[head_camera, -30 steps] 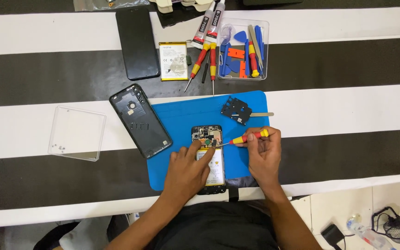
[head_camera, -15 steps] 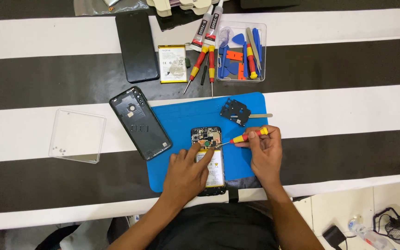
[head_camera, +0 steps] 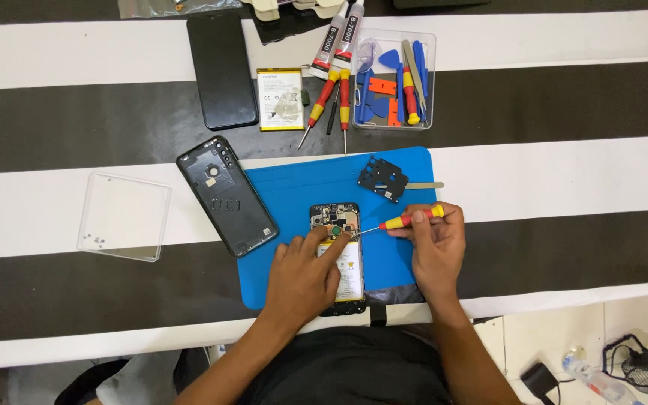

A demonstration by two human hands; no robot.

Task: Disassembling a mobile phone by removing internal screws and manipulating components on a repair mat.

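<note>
I see a black-and-white striped table [head_camera: 564, 97] with a blue mat [head_camera: 294, 187] above pale floor tiles. On the mat lies the opened phone [head_camera: 339, 259]; my left hand [head_camera: 305, 281] presses flat on it, while my right hand [head_camera: 436, 251] grips a red-yellow screwdriver [head_camera: 406, 220], tip at its board.

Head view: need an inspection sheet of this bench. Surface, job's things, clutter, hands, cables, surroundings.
Surface: black-and-white striped table cover with a blue work mat on it.
Job's things: opened phone on the mat, battery showing; red-and-yellow screwdriver with its tip at the phone's upper part.
Clutter: black back cover, small black plate, loose battery, dark phone panel, two spare screwdrivers, two glue tubes, clear tool tray, clear lid.
Hands: left hand pressing on the phone; right hand holding the screwdriver.
Cables: dark cable bundle on the floor.
Surroundings: tiled floor, plastic bottle.
</note>
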